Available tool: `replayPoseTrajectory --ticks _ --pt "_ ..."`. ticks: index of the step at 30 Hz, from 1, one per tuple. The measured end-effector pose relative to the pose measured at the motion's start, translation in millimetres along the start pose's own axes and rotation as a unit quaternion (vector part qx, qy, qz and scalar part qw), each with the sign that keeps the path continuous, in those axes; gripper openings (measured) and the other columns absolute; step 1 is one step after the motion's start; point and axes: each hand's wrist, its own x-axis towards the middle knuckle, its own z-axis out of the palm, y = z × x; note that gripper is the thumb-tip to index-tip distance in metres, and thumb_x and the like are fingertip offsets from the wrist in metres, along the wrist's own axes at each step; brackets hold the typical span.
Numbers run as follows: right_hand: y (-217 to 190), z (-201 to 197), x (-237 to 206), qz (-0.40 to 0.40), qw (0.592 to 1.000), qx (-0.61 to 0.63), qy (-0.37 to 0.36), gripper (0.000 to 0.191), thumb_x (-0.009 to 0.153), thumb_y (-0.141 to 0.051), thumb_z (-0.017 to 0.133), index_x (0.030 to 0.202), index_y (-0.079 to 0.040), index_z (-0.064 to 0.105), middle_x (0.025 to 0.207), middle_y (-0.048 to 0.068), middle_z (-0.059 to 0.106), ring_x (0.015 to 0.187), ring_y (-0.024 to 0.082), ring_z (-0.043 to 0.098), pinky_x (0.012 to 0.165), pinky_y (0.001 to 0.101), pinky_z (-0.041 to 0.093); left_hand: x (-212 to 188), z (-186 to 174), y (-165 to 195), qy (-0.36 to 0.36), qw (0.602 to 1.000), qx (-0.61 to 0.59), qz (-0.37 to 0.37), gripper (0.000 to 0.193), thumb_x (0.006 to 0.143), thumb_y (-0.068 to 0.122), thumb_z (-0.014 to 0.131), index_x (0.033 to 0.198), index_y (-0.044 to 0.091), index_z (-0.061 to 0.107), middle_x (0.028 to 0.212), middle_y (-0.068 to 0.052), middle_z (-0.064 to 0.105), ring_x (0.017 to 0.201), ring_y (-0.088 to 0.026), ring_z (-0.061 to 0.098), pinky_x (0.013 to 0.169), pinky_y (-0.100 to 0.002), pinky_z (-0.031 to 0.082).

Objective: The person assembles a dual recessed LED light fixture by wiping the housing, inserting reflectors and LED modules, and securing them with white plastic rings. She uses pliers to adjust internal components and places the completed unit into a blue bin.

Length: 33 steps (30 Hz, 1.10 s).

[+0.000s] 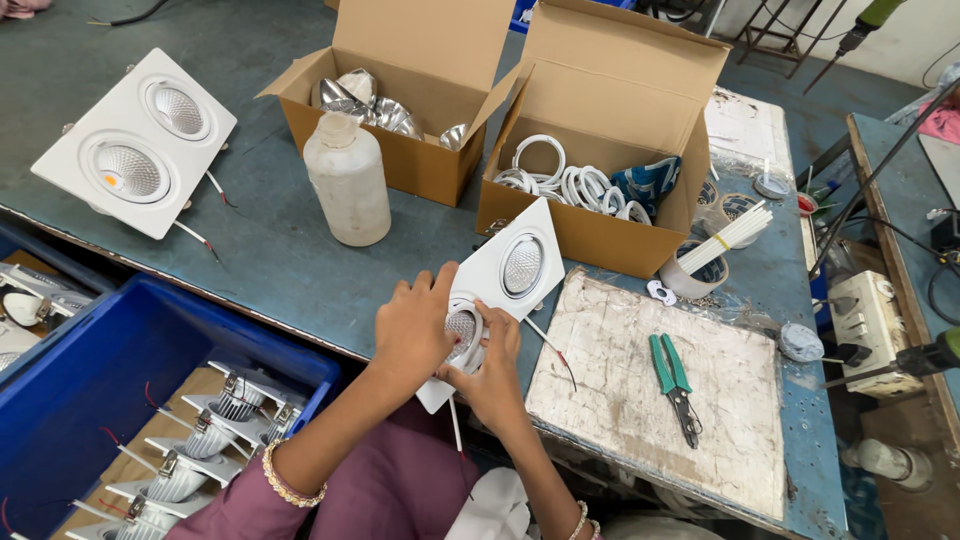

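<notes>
A white twin-lamp fixture (505, 270) rests tilted at the near edge of the blue-grey table (280, 250). My left hand (415, 325) grips its nearer end from the left, fingers over the rim. On the right, my right hand (493, 375) presses against the nearer round reflector (463, 328), thumb at its edge. The farther reflector (522, 265) sits uncovered in the plate. Thin wires (553, 350) trail from the fixture.
A finished twin fixture (135, 140) lies far left. A cloudy plastic bottle (347, 180) stands by two open cardboard boxes, one with shiny reflectors (375, 105), one with white rings (570, 185). Green-handled pliers (675, 375) lie on a worn board. A blue crate (90, 390) holds several lamp parts.
</notes>
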Motion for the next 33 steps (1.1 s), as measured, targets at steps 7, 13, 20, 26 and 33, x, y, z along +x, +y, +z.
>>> replayPoseTrajectory --ticks 7,13,20,26,33 --pt "-1.5 -2.3 1.0 0.007 1.000 0.003 0.005 0.104 0.063 -0.017 0.094 0.149 -0.011 0.035 0.141 0.016 0.035 0.136 0.033 0.041 0.107 0.0434 0.049 -0.9 2.6 7.3 0.024 1.000 -0.004 -0.010 0.080 0.061 0.015 0.088 0.132 0.015 0.050 0.109 -0.007 0.066 0.097 -0.034 0.066 0.064 -0.042 0.059" --pt "-5.6 -3.2 1.1 0.030 1.000 -0.001 -0.005 0.104 0.065 -0.018 0.093 0.150 -0.012 0.034 0.142 0.016 0.032 0.137 0.033 0.038 0.108 0.0437 0.048 1.1 6.3 7.0 0.031 0.999 -0.004 -0.012 0.075 0.062 0.013 0.084 0.129 0.015 0.052 0.109 -0.006 0.066 0.097 -0.034 0.066 0.062 -0.042 0.059" --pt "-3.1 -0.3 1.1 0.033 0.999 0.005 0.005 0.099 0.069 -0.016 0.092 0.150 -0.013 0.035 0.145 0.016 0.032 0.139 0.034 0.037 0.109 0.0447 0.047 1.1 9.8 8.7 0.061 0.998 -0.002 -0.005 0.067 0.064 0.009 0.080 0.126 0.015 0.055 0.107 -0.006 0.068 0.097 -0.035 0.066 0.061 -0.042 0.059" --pt "-2.3 2.1 1.0 0.016 0.999 0.038 0.015 0.102 0.064 -0.015 0.093 0.149 -0.013 0.036 0.145 0.017 0.031 0.137 0.034 0.039 0.109 0.0434 0.049 2.2 -3.9 7.1 0.051 0.998 -0.028 -0.016 0.062 0.065 0.023 0.087 0.118 0.012 0.054 0.107 -0.008 0.067 0.094 -0.035 0.066 0.064 -0.045 0.058" --pt "-3.1 -0.6 10.5 0.028 0.999 0.028 0.008 0.102 0.063 -0.015 0.094 0.147 -0.014 0.037 0.142 0.016 0.033 0.137 0.033 0.039 0.109 0.0444 0.047 11.6 -0.9 10.3 0.047 0.998 -0.031 -0.032 0.053 0.067 0.016 0.080 0.112 0.011 0.054 0.107 -0.007 0.067 0.095 -0.035 0.066 0.065 -0.045 0.058"
